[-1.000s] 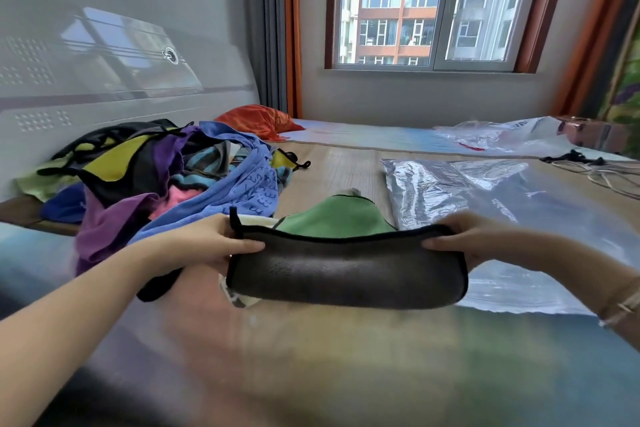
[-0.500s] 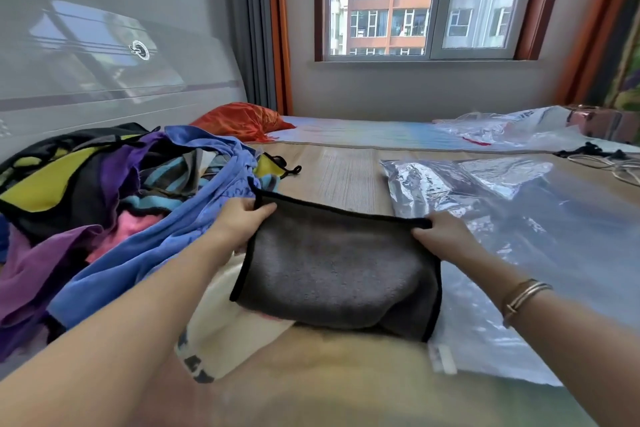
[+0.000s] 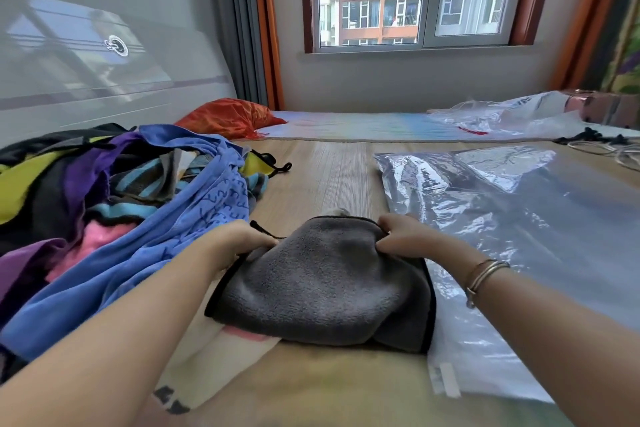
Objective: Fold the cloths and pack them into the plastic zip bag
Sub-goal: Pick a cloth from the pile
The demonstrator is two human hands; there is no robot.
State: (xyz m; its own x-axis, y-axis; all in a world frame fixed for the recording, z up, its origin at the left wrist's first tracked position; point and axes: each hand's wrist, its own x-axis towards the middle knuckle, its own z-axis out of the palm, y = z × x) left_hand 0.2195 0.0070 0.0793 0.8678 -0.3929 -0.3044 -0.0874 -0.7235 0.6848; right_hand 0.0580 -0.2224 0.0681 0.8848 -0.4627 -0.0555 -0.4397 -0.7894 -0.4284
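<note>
Head view: nearest, the grey cloth [image 3: 322, 288] lies folded on the mat, its right edge touching the plastic zip bag [image 3: 519, 218]. Left hand [image 3: 242, 243] and right hand [image 3: 403, 234] both pinch its far edge, fingers curled into the pile. Soft, light, floppy stuff, so take it by both corners. Beyond left, the unfolded cloth heap [image 3: 121, 191] waits.

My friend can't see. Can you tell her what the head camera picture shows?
Two hands, left hand and right hand, grip the far edge of a folded grey cloth on a bed. A clear plastic zip bag lies to its right, a pile of colourful cloths to its left.
</note>
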